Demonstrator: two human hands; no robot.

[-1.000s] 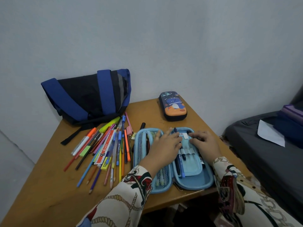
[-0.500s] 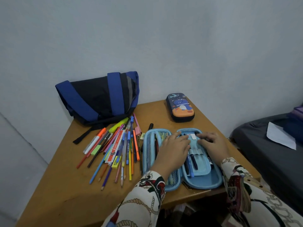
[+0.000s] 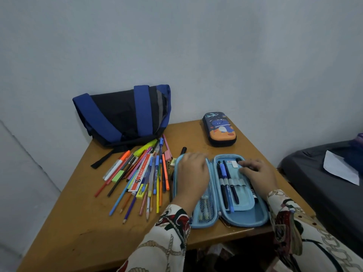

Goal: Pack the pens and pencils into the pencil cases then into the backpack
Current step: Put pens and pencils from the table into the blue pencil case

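An open light-blue pencil case [image 3: 245, 217] lies at the table's front right. Three dark and blue pens [image 3: 225, 185] sit in the elastic loops of its middle flap. My left hand [image 3: 193, 173] lies over the left, mesh half, its blurred fingers reaching the top-left rim. My right hand [image 3: 257, 172] rests on the right half, fingertips pressing the top of the flap. A pile of loose pens and pencils [image 3: 143, 175] lies just left of the case. The blue-and-black backpack [image 3: 125, 114] stands against the wall behind the pile. A closed dinosaur pencil case [image 3: 220, 129] sits at the back right.
The wooden table [image 3: 78, 222] ends close in front of the open case and right of it. A black marker [image 3: 183, 150] lies above the case. A dark bed [image 3: 324, 193] with a white paper [image 3: 339, 169] stands to the right.
My left hand has slid left from the middle flap onto the case's left half, uncovering the pens in the loops. My right hand stays on the right half.
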